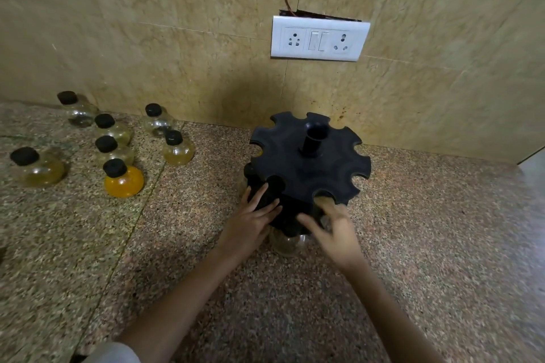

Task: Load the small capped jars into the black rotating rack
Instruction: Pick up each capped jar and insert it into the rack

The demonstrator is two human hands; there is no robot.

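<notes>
The black rotating rack (pixel 309 162) stands on the granite counter near the wall, its notched top tier showing no jars. A clear jar (pixel 287 243) sits low in the rack's front, between my hands. My left hand (pixel 253 221) lays straight fingers against the rack's lower front left. My right hand (pixel 336 227), blurred, touches the rack's front right with spread fingers, its fingertips at a notch. Several small black-capped jars stand loose at the left, among them an orange-filled one (pixel 124 181) and a pale yellow one (pixel 178 150).
A tiled wall runs close behind the rack, with a white socket plate (pixel 320 38) and a thin wire above it. A grey surface edge (pixel 532 165) shows at the far right. Open granite counter (pixel 427 244) lies in front and to the right.
</notes>
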